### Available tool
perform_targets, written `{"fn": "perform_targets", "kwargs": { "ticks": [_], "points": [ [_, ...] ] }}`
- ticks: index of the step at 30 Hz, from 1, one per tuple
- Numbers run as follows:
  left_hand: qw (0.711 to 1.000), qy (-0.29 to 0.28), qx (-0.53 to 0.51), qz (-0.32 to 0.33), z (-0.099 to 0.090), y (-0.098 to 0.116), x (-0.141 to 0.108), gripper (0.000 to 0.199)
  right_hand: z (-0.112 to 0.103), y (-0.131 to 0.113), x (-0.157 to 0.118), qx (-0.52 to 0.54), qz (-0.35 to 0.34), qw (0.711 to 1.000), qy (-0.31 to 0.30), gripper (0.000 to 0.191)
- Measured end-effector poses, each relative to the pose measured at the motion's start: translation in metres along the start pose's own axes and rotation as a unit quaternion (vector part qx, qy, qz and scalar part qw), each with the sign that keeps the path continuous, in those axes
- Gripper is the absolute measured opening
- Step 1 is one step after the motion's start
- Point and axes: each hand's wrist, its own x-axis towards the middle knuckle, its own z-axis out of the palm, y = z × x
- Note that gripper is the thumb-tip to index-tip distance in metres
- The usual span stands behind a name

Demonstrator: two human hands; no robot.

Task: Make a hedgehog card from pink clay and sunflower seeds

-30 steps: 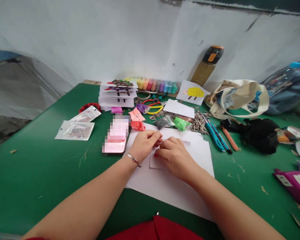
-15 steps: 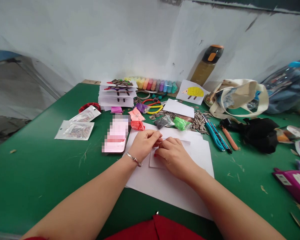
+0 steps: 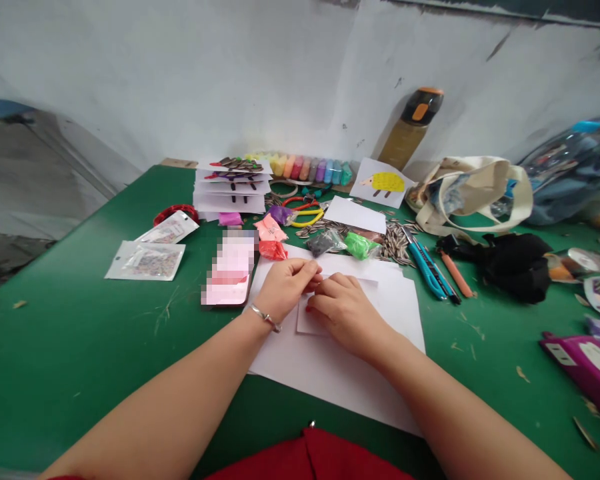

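My left hand point(image 3: 289, 288), with a silver bracelet at the wrist, is closed in a pinch; whatever its fingertips hold is hidden. Bent fingers of my right hand point(image 3: 344, 308) meet it over a small white card point(image 3: 307, 325). At the tip of a right finger shows a small red bit point(image 3: 309, 309); I cannot tell whether it is held or stuck to the card. Larger white paper sheets point(image 3: 325, 373) lie beneath. Just beyond my hands are packets of red clay point(image 3: 273, 250), black clay point(image 3: 325, 243) and green clay point(image 3: 361, 246).
To the left lie a phone point(image 3: 230, 267) and bead packets point(image 3: 153, 260). Stacked cards point(image 3: 230, 203), sunflower seeds point(image 3: 400, 243) and a yellow hedgehog picture point(image 3: 387, 182) are farther back. A blue cutter point(image 3: 427, 270), a cloth bag point(image 3: 473, 193) and a bottle point(image 3: 413, 130) stand rightward.
The whole view has shifted slightly to the left. My hands keep nearly the same pose over the card, and nothing else has visibly moved.
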Motion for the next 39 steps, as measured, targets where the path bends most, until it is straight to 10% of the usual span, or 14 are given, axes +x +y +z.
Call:
{"fn": "perform_targets", "kwargs": {
  "ticks": [39],
  "points": [
    [1.000, 0.002, 0.011, 0.003, -0.001, 0.000, -0.001, 0.024, -0.022, -0.003, -0.002, 0.029, 0.017, 0.999, -0.031, 0.017]
  ]
}}
